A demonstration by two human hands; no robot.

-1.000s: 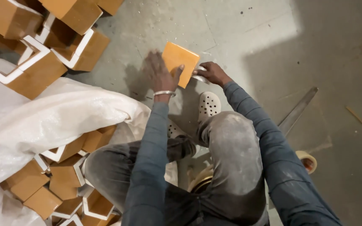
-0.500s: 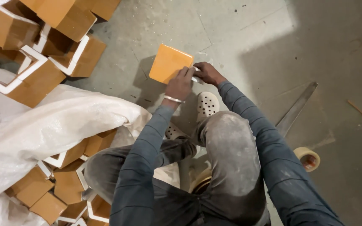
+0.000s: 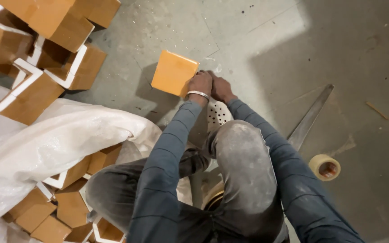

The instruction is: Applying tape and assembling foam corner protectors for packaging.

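A small orange-brown cardboard box (image 3: pixel 173 72) stands on the grey concrete floor just beyond my knees. My left hand (image 3: pixel 200 83), with a metal bangle on the wrist, grips the box's near right edge. My right hand (image 3: pixel 220 87) sits right beside it, fingers curled at the same corner of the box. Both sleeves are dark blue-grey. Between my arms, a white perforated clog (image 3: pixel 218 115) on my foot shows.
A heap of brown boxes with white inner edges (image 3: pixel 37 58) lies at the upper left. A white woven sack (image 3: pixel 46 148) covers more boxes (image 3: pixel 68 202) at lower left. A roll of tape (image 3: pixel 325 167) and a long metal strip (image 3: pixel 309 118) lie on the right.
My left hand slid from the flat top of the box to its right edge, meeting my right hand. The box shifted slightly left on the floor.
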